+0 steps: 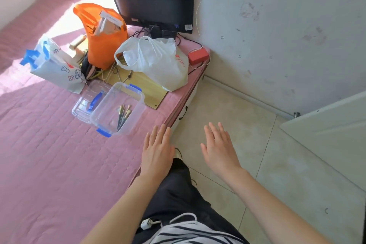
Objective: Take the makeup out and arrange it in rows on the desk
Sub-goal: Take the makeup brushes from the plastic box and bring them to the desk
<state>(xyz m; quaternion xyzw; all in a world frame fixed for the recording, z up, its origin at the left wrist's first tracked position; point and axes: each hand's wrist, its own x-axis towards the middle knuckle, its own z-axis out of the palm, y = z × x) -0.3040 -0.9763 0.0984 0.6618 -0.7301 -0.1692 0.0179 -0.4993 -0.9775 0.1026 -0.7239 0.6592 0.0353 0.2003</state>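
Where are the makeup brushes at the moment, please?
In the head view, left of centre, the makeup brushes lie inside the open clear box on the pink cover, just beyond the left hand.

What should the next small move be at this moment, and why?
Probably reach the left hand into the clear box and pinch one of the makeup brushes. The lid is already off, lying beside the box; they still lie inside; the left hand and the right hand are open and empty, and the left is nearer the box.
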